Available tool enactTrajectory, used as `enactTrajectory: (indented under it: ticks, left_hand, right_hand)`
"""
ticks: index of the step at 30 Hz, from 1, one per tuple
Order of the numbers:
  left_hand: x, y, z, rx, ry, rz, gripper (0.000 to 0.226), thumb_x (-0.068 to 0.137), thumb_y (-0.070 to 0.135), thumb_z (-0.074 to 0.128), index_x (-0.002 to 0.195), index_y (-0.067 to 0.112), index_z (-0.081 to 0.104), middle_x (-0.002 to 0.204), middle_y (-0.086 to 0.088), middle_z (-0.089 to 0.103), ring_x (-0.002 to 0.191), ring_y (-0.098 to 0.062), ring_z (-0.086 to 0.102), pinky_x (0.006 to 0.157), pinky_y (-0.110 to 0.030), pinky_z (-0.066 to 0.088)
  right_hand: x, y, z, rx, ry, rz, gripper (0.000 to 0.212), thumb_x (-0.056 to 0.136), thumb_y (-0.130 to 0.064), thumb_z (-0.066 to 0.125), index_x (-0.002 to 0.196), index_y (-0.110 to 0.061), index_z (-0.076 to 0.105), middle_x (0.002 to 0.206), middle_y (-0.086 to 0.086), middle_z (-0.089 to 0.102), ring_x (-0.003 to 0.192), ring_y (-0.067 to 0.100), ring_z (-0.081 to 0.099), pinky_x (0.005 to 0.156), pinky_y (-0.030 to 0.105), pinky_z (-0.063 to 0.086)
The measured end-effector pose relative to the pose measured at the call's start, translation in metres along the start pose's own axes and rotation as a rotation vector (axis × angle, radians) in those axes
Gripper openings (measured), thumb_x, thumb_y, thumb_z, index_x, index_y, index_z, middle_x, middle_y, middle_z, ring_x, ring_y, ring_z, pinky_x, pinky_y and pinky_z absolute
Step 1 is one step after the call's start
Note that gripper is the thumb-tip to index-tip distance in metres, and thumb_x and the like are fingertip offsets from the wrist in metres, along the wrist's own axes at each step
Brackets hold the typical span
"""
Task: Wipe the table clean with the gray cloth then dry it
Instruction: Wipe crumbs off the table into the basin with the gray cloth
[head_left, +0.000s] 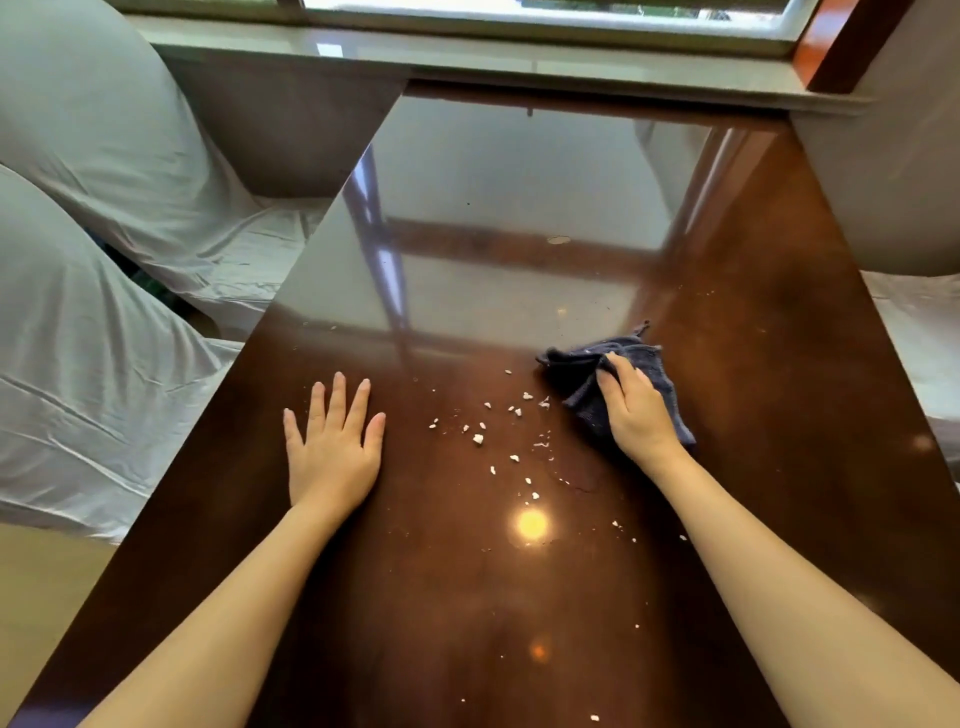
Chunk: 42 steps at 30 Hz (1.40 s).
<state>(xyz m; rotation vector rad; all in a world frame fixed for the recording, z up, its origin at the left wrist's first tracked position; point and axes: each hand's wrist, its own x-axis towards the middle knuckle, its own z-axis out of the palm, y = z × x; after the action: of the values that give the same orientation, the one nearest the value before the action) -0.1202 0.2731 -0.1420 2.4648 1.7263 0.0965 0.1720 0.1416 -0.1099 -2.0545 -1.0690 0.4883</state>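
Looking down the table: I see both my forearms reaching out over the dark glossy table (779, 364), near edge first.
Near surface: a few stray white crumbs sit close to me, with lamp glare between my arms.
Left hand: my left hand (332, 447) lies flat, fingers spread wide, holding nothing; I judge it is there to brace me while the other hand works.
Crumbs: the main scatter of white crumbs (498, 431) lies between my two hands, just left of the cloth.
Right hand: my right hand (636, 410) presses down on the gray cloth (587, 379), fingers curled over its bunched folds, so it is closed on fabric.
Gray cloth: it lies on the table right of centre, touching the wood, its edge just beside the nearest crumbs, I think so a leftward sweep gathers them.
Far surface: a small pale spot (559, 240) sits well beyond the cloth in the window reflection.
Surroundings: white-covered seats (104, 234) flank the left side and a windowsill (467, 52) closes the far end.
In the way: nothing stands on the table to block a sweep.
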Motion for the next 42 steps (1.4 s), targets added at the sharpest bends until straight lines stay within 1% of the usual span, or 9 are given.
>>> enactTrajectory:
  ticks: [4,8,11,17,22,28,31,36,42]
  left_hand:
    - [0.0,-0.001,0.002,-0.014,0.004,0.0,0.054,0.093,0.05,0.016,0.144,0.035,0.008,0.157,0.003,0.004,0.144,-0.017,-0.003,0.114,-0.048,-0.005]
    - [0.0,-0.001,0.003,-0.002,0.001,-0.001,0.055,0.092,0.051,0.013,0.144,0.035,0.005,0.157,0.004,0.002,0.143,-0.017,-0.005,0.115,-0.049,-0.005]
    - [0.0,-0.001,0.004,0.0,0.0,0.007,0.055,0.092,0.052,0.011,0.144,0.034,0.005,0.157,0.003,0.002,0.144,-0.018,-0.005,0.114,-0.049,-0.006]
    - [0.001,-0.003,0.006,0.0,0.003,0.017,0.055,0.091,0.052,0.009,0.144,0.035,0.003,0.157,0.003,0.002,0.144,-0.019,-0.005,0.114,-0.05,-0.005]
    - [0.001,-0.003,0.003,-0.02,-0.023,0.026,0.055,0.093,0.05,0.011,0.144,0.034,0.003,0.157,0.002,0.0,0.143,-0.02,-0.006,0.114,-0.051,-0.005]
    - [0.003,-0.004,-0.002,-0.05,-0.08,0.034,0.055,0.093,0.05,0.013,0.145,0.031,0.004,0.157,0.0,-0.002,0.143,-0.021,-0.008,0.114,-0.052,-0.007]
    - [-0.004,-0.006,-0.005,-0.048,-0.102,0.071,0.057,0.093,0.05,0.014,0.145,0.03,0.005,0.157,-0.001,-0.003,0.143,-0.021,-0.009,0.114,-0.052,-0.008]
    - [-0.051,-0.013,-0.004,-0.053,-0.051,0.102,0.058,0.092,0.052,0.016,0.145,0.031,0.007,0.157,0.0,0.0,0.143,-0.02,-0.007,0.113,-0.051,-0.008]
    - [-0.087,-0.021,-0.001,-0.003,-0.039,0.142,0.057,0.092,0.05,0.014,0.144,0.031,0.0,0.157,0.001,-0.002,0.143,-0.018,-0.008,0.114,-0.049,-0.006]
  right_hand:
    - [0.012,-0.025,0.025,0.085,-0.059,-0.033,0.032,0.099,-0.023,0.037,0.125,-0.011,0.051,0.13,0.013,0.054,0.129,0.036,0.038,0.111,0.05,0.025]
    - [0.016,-0.043,0.05,0.029,-0.169,-0.079,0.035,0.099,-0.026,0.036,0.129,-0.013,0.048,0.137,0.011,0.05,0.133,0.03,0.031,0.116,0.044,0.011]
    - [0.008,-0.055,0.065,-0.008,-0.246,-0.137,0.036,0.099,-0.027,0.037,0.13,-0.015,0.048,0.145,0.007,0.043,0.134,0.017,0.025,0.114,0.036,0.0]
    - [-0.034,-0.056,0.07,-0.057,-0.367,-0.322,0.032,0.098,-0.024,0.04,0.124,-0.013,0.054,0.143,0.005,0.046,0.123,-0.006,0.025,0.116,0.034,-0.001]
    - [-0.086,-0.053,0.063,-0.092,-0.46,-0.404,0.03,0.097,-0.028,0.037,0.119,-0.017,0.055,0.141,0.003,0.048,0.136,0.003,0.027,0.118,0.042,0.001]
    - [-0.163,-0.048,0.051,-0.179,-0.528,-0.462,0.037,0.097,-0.039,0.028,0.13,-0.035,0.045,0.142,-0.018,0.043,0.139,-0.006,0.01,0.118,0.036,-0.004]
    - [-0.194,-0.043,0.049,-0.249,-0.518,-0.481,0.04,0.094,-0.05,0.028,0.129,-0.038,0.041,0.148,-0.023,0.029,0.141,-0.003,0.004,0.117,0.034,-0.004]
    - [-0.191,-0.043,0.054,-0.52,-0.425,-0.452,0.081,0.08,-0.07,0.039,0.145,-0.039,0.002,0.156,-0.01,-0.013,0.14,0.006,-0.021,0.115,0.039,-0.015]
    - [-0.188,-0.042,0.062,-0.424,-0.307,-0.449,0.054,0.09,-0.05,0.044,0.14,-0.035,0.031,0.154,-0.01,0.01,0.143,0.009,-0.003,0.116,0.034,-0.008]
